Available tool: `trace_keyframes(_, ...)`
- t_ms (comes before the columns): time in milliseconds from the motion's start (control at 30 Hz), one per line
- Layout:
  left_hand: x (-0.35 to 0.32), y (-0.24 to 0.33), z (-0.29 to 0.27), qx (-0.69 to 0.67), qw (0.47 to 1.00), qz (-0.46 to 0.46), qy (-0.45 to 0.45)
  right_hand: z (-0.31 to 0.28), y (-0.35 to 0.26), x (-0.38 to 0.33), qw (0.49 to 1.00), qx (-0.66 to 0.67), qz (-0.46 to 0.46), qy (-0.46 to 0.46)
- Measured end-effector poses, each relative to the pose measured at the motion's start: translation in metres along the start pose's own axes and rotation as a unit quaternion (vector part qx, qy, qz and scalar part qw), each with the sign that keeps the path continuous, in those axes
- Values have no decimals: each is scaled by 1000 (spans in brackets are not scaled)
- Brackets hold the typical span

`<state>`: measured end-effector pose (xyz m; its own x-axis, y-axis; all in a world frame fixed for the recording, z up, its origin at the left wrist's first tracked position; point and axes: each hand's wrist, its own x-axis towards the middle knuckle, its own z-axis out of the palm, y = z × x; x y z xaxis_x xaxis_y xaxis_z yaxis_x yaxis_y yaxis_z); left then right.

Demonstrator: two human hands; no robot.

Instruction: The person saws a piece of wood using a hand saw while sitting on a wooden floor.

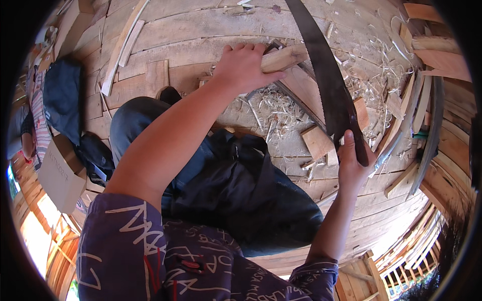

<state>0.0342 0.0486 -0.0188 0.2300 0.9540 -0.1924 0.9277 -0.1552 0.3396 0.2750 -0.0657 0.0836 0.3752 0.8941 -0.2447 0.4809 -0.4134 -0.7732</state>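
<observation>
My right hand (355,161) is wrapped round the handle of a handsaw (326,67). Its long dark blade points away from me, with the teeth on the left side. Ahead and to the left, my left hand (242,64) grips a short piece of wood (283,58), thumb on the near side and fingers over the far side. The free end of that piece reaches the toothed edge of the blade; whether they touch I cannot tell. Beneath it lies a flat board (304,90) with dark edges, slanting toward my right hand.
Curled shavings (273,113) litter the plank floor. Small wood blocks (316,142) lie left of my right hand. Long strips of wood (427,125) are heaped at the right. A dark bag (63,98) and a cardboard box (61,175) stand at the left, near another person's arm (27,144).
</observation>
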Motion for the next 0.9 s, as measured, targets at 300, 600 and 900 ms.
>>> trace_keyframes(300,1,-2,4,18,1000,-7,11,-90,45,-118,995,-43,76,47)
trace_keyframes(600,-1,-1,3,23,1000,7,9,-84,39,-119,994,-28,90,60)
trace_keyframes(900,0,2,3,6,1000,8,-1,0,-3,7,999,-27,-19,21)
